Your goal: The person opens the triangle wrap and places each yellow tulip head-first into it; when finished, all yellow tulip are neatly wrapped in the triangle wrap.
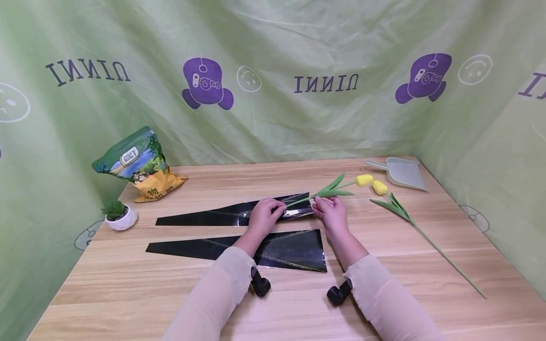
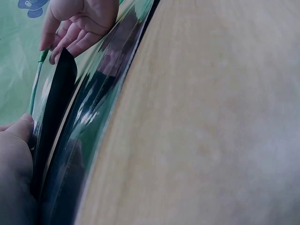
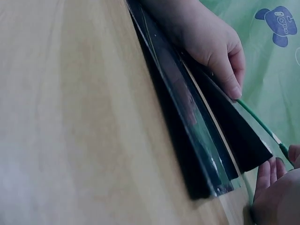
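A yellow tulip with green leaves lies slanted over the upper black sleeve. My left hand pinches the lower end of its green stem between thumb and fingers, above the sleeve. My right hand pinches the stem just below the leaves, beside the sleeve's wide end; its other fingers are loosely bent in the left wrist view. A second black sleeve lies flat nearer the front. Another yellow tulip with a long stem rests on the right.
A grey dustpan lies at the back right of the wooden table. At the left stand a green and orange bag and a small plant in a white pot. A green curtain hangs behind.
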The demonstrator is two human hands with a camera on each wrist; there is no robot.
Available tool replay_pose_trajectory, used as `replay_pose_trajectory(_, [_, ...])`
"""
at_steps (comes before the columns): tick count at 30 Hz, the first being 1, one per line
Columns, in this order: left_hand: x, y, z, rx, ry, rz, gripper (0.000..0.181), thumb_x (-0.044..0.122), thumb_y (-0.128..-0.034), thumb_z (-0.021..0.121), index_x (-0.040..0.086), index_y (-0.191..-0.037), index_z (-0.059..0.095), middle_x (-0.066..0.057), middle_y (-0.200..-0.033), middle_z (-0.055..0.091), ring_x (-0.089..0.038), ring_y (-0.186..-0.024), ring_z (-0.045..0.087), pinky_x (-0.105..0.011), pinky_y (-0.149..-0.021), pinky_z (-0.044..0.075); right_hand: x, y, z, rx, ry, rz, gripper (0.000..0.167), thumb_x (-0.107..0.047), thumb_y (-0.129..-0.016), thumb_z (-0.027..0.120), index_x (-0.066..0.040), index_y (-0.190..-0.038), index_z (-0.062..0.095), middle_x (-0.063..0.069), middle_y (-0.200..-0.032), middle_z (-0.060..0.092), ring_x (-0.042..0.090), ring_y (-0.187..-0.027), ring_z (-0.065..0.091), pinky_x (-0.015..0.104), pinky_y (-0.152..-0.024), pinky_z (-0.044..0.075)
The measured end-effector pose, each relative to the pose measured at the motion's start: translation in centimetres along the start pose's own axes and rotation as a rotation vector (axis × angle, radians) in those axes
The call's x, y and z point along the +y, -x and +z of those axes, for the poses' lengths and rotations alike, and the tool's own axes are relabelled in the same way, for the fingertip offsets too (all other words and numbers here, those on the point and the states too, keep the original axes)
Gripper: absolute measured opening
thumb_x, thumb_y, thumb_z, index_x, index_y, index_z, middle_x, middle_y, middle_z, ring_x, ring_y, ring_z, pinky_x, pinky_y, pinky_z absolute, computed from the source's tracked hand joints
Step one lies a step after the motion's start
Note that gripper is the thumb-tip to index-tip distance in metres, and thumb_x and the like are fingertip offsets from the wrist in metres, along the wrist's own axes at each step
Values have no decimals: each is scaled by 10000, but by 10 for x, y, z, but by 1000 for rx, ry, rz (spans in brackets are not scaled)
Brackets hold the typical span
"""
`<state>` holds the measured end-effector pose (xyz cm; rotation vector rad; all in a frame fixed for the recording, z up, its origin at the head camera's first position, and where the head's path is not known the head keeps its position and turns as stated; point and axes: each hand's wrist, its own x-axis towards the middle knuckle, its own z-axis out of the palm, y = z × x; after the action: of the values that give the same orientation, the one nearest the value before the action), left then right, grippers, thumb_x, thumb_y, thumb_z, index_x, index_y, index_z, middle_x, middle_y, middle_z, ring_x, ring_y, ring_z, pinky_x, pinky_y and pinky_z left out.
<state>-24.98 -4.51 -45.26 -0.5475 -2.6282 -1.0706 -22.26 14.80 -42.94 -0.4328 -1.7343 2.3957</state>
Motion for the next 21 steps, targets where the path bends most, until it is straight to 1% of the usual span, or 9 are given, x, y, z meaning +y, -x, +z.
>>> replay_pose_trajectory(3, [0, 1, -1, -4, 4, -6, 154, 238, -935, 663, 127, -959, 768, -41, -1040, 739, -250, -1083, 644, -385, -998, 493, -2, 1, -3, 0, 1, 2, 255, -53, -962, 583, -45, -1179, 450, -84, -793, 689, 43, -768, 692, 196, -754, 582])
replay_pose_trajectory(5, [1, 1, -1, -8, 4, -8, 155, 238, -937, 661, 127, -957, 767, -41, -1037, 737, -248, -1079, 644, -386, -995, 493, -4, 1, -6, 18, 1, 2, 229, -76, -967, 589, -68, -1155, 459, -93, -778, 684, 39, -773, 693, 204, -770, 583])
replay_pose_trajectory(7, [1, 2, -2, -10, -1, -4, 154, 236, -939, 657, 128, -954, 765, -39, -1031, 734, -241, -1071, 646, -389, -989, 496, -7, 0, -10, 44, -3, 0, 239, -99, -968, 597, -64, -1165, 467, -108, -777, 679, 31, -782, 693, 225, -807, 584])
replay_pose_trajectory(8, [2, 2, -2, -14, 2, -8, 155, 236, -940, 656, 126, -955, 765, -42, -1033, 733, -243, -1074, 645, -390, -992, 494, -9, -1, -12, 58, -7, 2, 265, -111, -971, 596, -56, -1193, 462, -115, -781, 673, 28, -787, 689, 237, -830, 582])
replay_pose_trajectory(10, [2, 2, -2, -17, 1, -6, 157, 235, -942, 654, 123, -956, 763, -43, -1031, 731, -242, -1069, 646, -393, -988, 495, -13, -3, -18, 89, -19, 7, 372, -131, -977, 589, -42, -1301, 429, -119, -810, 661, 25, -810, 674, 259, -886, 570])
replay_pose_trajectory(13, [3, 2, -3, -23, 4, -12, 161, 238, -943, 653, 121, -960, 762, -46, -1033, 728, -247, -1072, 644, -396, -993, 492, -19, -7, -28, 126, -45, 18, 563, -151, -994, 562, -35, -1475, 295, -92, -888, 638, 29, -881, 646, 272, -967, 535])
replay_pose_trajectory(15, [3, 1, -3, -25, 8, -17, 163, 242, -940, 656, 120, -964, 762, -48, -1034, 728, -249, -1074, 644, -396, -995, 491, -24, -9, -33, 148, -66, 19, 624, -151, -997, 553, -38, -1518, 227, -81, -911, 619, 31, -912, 630, 274, -1005, 511])
replay_pose_trajectory(18, [3, 1, -3, -27, 16, -26, 165, 247, -937, 661, 121, -969, 763, -50, -1039, 726, -251, -1080, 642, -398, -999, 490, -30, -12, -41, 174, -105, 14, 662, -127, -992, 556, -42, -1534, 185, -100, -884, 637, 12, -907, 633, 248, -997, 509])
replay_pose_trajectory(21, [3, 1, -2, -26, 18, -31, 168, 251, -938, 660, 124, -973, 763, -49, -1043, 725, -249, -1082, 640, -399, -997, 491, -34, -13, -47, 205, -130, 6, 716, -111, -975, 585, -72, -1542, 149, -108, -849, 661, -2, -852, 639, 189, -899, 541])
